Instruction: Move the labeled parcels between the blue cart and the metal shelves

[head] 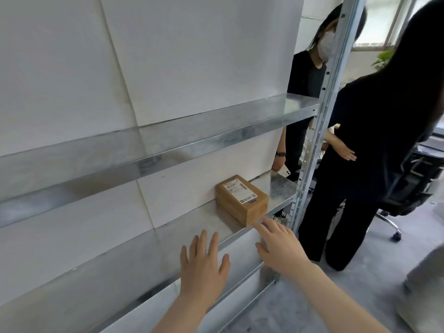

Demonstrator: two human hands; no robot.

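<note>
Along the white wall stand metal shelves (216, 131), 3 levels in view; blue cart not in view. Past the rt upright are 2 others, one behind the post (307, 80) and one in black nearer (384, 140), neither involved. Left hand (203, 265) is flat, fingers spread, empty, over the middle shelf's front edge. Right hand (280, 246) is likewise spread and empty, fingertips at the parcel's near corner; touching or just short, can't tell. 1 labeled parcel (241, 199) sits near that shelf's rt end, close to the back wall, label up. Hands prob. set to flank it for a 2-handed lift.
</note>
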